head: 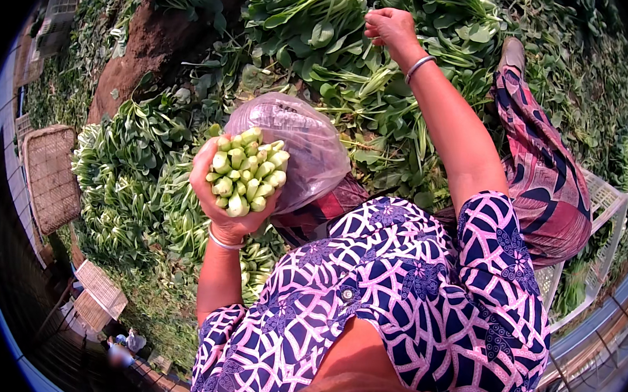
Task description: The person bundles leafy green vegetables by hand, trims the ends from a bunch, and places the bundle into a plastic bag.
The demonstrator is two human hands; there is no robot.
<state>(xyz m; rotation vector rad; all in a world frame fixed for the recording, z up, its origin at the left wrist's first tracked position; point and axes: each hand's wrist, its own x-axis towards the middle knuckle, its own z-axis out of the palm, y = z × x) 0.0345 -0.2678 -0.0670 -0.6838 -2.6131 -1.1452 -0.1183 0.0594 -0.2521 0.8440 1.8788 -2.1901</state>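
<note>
My left hand [213,209] grips a thick bunch of leafy greens [246,170]. The pale, cut stem ends face up towards me, and the leaves below are hidden. Further off, my right hand [391,30] hovers at or just above a loose heap of greens [318,23], fingers curled in. I see nothing held in it, though its underside is hidden. A clear plastic bag [312,156] with print on it covers my left knee, right beside the bunch. Each wrist wears a pale bangle.
Stacked bunches of greens [117,207] lie to my left, near a shallow rectangular basket [52,179]. Bare soil [141,52] shows beyond them. A white plastic crate [602,266] stands by my right thigh. More crates [98,295] and a blurred person [121,354] are behind left.
</note>
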